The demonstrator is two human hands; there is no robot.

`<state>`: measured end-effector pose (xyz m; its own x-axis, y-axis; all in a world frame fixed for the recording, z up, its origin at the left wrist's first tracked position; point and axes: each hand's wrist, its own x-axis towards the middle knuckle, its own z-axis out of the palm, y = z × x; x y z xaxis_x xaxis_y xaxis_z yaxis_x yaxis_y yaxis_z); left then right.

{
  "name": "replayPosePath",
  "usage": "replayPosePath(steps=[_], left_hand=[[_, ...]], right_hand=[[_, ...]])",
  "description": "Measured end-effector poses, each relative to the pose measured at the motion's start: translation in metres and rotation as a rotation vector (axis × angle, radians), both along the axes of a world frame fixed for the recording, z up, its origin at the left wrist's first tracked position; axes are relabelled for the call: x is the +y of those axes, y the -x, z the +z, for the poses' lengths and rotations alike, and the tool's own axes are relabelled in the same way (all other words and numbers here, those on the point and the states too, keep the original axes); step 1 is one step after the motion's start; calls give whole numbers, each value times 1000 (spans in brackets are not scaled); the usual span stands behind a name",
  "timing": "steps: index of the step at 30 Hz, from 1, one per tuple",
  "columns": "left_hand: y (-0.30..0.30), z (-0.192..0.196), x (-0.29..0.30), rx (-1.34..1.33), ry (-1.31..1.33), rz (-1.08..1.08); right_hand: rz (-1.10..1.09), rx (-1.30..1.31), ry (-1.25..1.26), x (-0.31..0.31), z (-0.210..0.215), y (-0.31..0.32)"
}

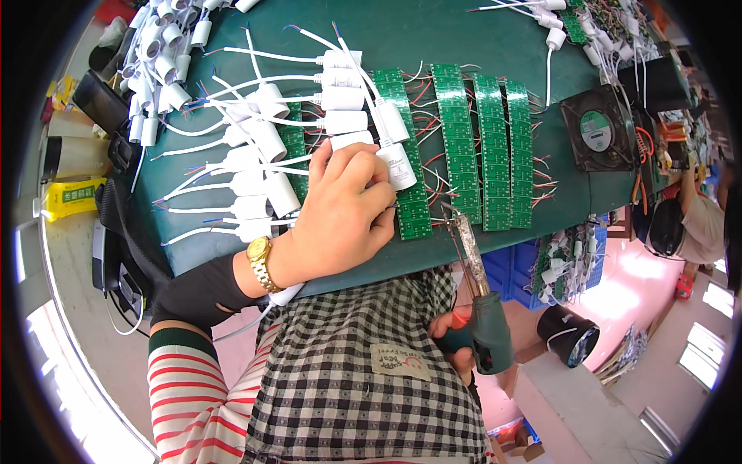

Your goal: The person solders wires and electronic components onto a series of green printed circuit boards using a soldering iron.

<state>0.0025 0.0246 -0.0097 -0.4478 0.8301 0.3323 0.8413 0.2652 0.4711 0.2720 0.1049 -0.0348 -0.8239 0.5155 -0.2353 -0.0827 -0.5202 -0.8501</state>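
My left hand (344, 213), with a gold watch (261, 261) on its wrist, rests on a row of white cylindrical housings (344, 99) with white cables. Its fingers are curled and pressed together beside a green circuit board strip (415, 209); what they pinch is hidden. Low on the right, my right hand (454, 334) wraps round the dark green handle of a soldering iron (490, 329), partly hidden behind it. The iron's metal shaft points up, its tip close to the lower end of the board strips. One white housing (398, 166) lies just above my left fingers.
Several more green board strips (495, 147) with red and white wires lie to the right on the green tabletop (533, 42). Piled cabled housings (158, 66) fill the far left. A black fan (599, 130) stands at the right edge. Below it are a blue crate (525, 267) and a black bucket (568, 334).
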Motion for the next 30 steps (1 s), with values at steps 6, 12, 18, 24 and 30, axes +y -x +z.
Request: replayPosePath(steps=[6,12,18,24,30], left_hand=[[2,1,-5,-26,-17,-70],[1,-3,-2,22,-12,-57],[1,-5,-1,1,-32,-49],[0,-6,0,1,-17,-44],[1,-7,0,16,-12,-42]], right_hand=[[1,-108,13,1,23,7],[127,-223,-88,3,18,7],[149,-208,-125,1,3,5],[97,-157,-132,0,2,6],[194,-197,-212,8,7,5]])
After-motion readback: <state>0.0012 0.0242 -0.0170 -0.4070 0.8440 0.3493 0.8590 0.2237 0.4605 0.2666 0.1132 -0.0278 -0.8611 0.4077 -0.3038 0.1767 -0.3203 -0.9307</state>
